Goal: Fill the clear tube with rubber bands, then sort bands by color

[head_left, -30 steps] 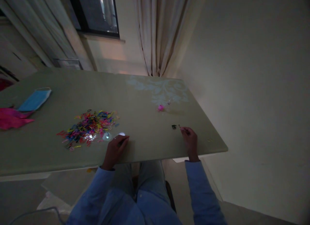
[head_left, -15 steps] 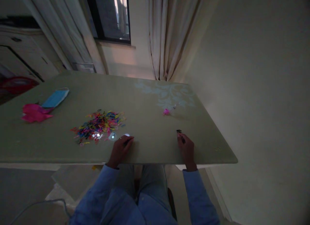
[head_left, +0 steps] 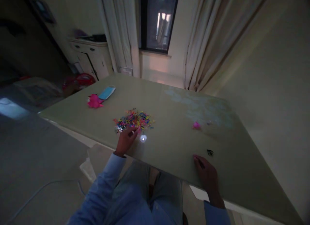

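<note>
My left hand is at the near edge of a heap of small multicoloured bands, its thumb and fingertips pinched at the bands; what lies between them is too small to make out. My right hand rests near the table's front edge, fingers curled and fingertips together, with nothing I can identify in them. Just beyond it lie a few small black pieces. A small pink item sits farther back, beside a tiny clear object.
The pale green table reflects a bright light. At its left are a crumpled pink item and a blue face mask. Beyond stand curtains, a window and a cabinet. A wall borders the right.
The view has turned left. My left hand has moved left to the heap of bands. My right hand has come back toward me, away from the black pieces.
</note>
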### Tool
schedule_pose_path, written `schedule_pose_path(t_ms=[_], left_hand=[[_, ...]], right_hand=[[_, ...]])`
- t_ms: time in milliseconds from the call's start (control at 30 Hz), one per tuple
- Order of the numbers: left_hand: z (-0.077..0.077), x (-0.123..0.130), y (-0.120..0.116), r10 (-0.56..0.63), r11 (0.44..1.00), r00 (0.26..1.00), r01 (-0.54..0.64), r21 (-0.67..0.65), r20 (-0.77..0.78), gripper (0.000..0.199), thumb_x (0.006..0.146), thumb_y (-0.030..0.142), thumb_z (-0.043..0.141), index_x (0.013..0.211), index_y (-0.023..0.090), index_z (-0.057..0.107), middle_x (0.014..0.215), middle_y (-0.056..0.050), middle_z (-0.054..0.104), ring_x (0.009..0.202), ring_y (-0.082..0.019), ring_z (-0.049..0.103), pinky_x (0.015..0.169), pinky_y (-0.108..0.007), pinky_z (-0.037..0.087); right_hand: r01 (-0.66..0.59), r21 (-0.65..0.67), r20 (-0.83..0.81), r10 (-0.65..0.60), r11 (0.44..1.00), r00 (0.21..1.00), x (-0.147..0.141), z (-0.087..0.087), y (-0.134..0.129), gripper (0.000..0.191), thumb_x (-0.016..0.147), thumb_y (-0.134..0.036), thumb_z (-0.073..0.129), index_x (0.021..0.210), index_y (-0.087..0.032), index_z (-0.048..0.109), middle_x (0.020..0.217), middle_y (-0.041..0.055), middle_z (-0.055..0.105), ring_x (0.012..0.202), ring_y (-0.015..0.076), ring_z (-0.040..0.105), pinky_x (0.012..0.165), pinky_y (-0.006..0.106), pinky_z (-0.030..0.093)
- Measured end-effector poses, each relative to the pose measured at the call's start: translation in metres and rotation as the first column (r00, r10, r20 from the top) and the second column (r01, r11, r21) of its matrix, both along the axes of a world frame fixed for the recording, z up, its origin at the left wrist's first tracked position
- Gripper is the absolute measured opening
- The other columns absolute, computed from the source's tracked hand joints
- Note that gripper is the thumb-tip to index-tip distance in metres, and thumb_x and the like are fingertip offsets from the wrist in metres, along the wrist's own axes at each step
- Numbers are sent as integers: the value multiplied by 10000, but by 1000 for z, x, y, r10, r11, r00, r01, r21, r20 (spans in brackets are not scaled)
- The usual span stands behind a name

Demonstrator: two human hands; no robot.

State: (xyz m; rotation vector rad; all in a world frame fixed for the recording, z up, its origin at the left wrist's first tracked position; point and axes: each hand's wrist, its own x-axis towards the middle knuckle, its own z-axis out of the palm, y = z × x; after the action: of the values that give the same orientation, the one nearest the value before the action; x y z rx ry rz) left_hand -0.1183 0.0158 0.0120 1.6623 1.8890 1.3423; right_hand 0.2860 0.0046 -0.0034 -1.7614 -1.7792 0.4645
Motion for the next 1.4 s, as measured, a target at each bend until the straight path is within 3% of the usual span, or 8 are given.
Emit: schedule_pose_path(t_ms=[133,267,500,700,1133,1400], left_hand=[[3,-66,-2,218,972,964,-228,-52,-153,295,803,348,583,961,169,756,909,-79,726,614,-148,576,675,-294,492],[0,-95,-4,204,959,945,-246,-143,-254,303,800,308,584,992,170,773,845,-85,709,649,-171,593,699,-306,493],[-9,-91,2,78,967,952,-144,-208,-296,207,802,300,623,895,230,794,847,-61,696,699,-174,602,701,-291,481],[-13,-90,2,70,957,943,-156,-244,-326,225,812,287,617,932,216,794,884,-89,688,787,-214,635,732,-314,483],[-14,-88,-4,92,966,945,-160,-201,-314,224,864,264,577,938,168,765,872,-95,679,813,-214,632,749,-309,483],[-11,-84,-5,128,962,939,-197,-191,-319,262,876,218,526,1020,165,739,941,-90,678,861,-199,631,808,-305,497]], right_hand=[[31,-41,38,-29,999,999,3,-4,2,576,810,-644,437,927,-189,769,1003,150,765,844,305,718,777,413,560],[67,-50,75,-64,996,995,4,-7,4,595,778,-677,438,900,-205,777,992,139,771,845,326,721,767,423,554],[101,-19,115,-98,995,988,6,-9,4,599,760,-692,444,894,-213,778,988,139,773,806,337,720,713,424,551],[142,-83,144,-129,986,981,6,-6,5,586,738,-655,464,927,-200,781,986,150,770,790,343,719,692,426,557],[145,-27,167,-138,989,976,6,-5,6,541,736,-651,475,874,-232,787,940,134,776,741,331,711,629,406,546],[171,-92,184,-152,981,971,8,-8,6,599,743,-654,445,967,-203,770,1007,140,764,806,327,711,654,388,540]])
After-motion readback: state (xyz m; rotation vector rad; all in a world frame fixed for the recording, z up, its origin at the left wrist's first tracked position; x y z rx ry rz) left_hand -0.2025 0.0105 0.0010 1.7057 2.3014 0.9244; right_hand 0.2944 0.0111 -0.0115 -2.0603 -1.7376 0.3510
